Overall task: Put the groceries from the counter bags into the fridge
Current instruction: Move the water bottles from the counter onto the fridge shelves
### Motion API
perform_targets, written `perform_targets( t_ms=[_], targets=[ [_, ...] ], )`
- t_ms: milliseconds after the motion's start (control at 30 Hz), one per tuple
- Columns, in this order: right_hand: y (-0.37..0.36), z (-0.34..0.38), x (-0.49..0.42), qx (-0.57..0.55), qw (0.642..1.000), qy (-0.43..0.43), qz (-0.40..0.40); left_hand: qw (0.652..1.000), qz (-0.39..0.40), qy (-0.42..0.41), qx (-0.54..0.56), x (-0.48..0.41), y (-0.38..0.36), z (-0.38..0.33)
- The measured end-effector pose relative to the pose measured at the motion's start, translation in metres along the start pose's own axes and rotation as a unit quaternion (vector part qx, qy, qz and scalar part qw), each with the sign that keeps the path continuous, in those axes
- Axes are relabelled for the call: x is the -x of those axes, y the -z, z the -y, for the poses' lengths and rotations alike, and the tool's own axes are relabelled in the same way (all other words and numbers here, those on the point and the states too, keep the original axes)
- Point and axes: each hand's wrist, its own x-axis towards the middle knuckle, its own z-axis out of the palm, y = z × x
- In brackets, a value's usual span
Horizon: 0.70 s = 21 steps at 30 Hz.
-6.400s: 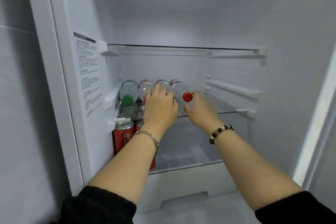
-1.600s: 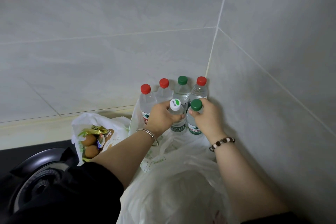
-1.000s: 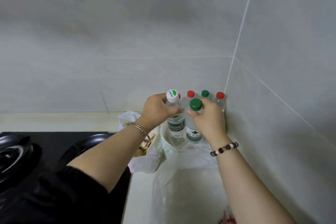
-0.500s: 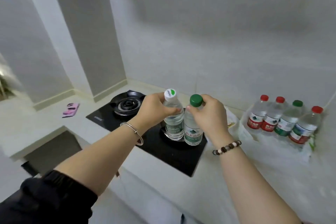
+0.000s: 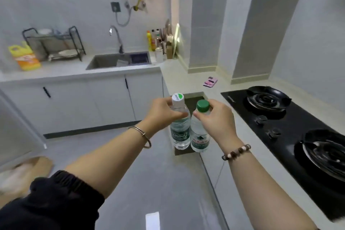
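The view is swinging away from the corner of the tabletop where the other bottles stand; they are no longer showing. The left hand (image 5: 160, 111) and right hand (image 5: 214, 117) are now carrying the white-capped bottle (image 5: 179, 129) and green-capped bottle (image 5: 200, 132) out over the floor (image 5: 149, 183), with the sink (image 5: 119, 60) coming into sight, somewhat blurred.

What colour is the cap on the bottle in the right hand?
Green. The cap tops the bottle held by the right hand, clearest in the head view.
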Motion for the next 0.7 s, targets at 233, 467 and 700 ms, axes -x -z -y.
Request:
perform_targets(
  t_ms=[233, 467, 700],
  targets=[
    [-0.115, 0.084, -0.002, -0.045, 0.979, 0.111, 0.167, 0.978, -0.151, 0.132, -0.051, 0.066, 0.108, 0.072],
    [-0.202, 0.153, 0.011, -0.083, 0.921, 0.224, 0.309, 0.922, -0.292, 0.247, -0.056, 0.133, 0.178, 0.112],
    [-0.259, 0.207, 0.051, -0.127, 0.840, 0.317, 0.422, 0.848, -0.396, 0.337, -0.097, 0.210, 0.211, 0.122]
  ],
)
